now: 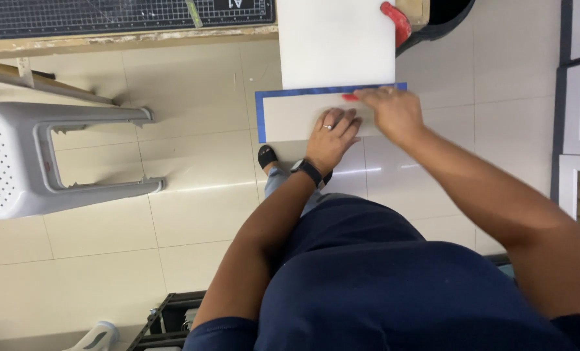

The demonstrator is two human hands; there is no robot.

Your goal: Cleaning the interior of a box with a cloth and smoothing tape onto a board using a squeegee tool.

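Pressing flat, open, the left hand (pixel 332 133) held down a blue-edged board (pixel 290 117); the right hand (pixel 394 112) gripped a red cutter (pixel 349 97) beside the white sheet (pixel 335 42).

The left hand (pixel 332 133) is laid flat on the strip (pixel 290 117), with the right hand (pixel 394 112) just beside it to the right. The board (pixel 335 42) is set behind the strip, jutting from the worktop (pixel 127 40). A stool (pixel 36 159) is placed well to the left.
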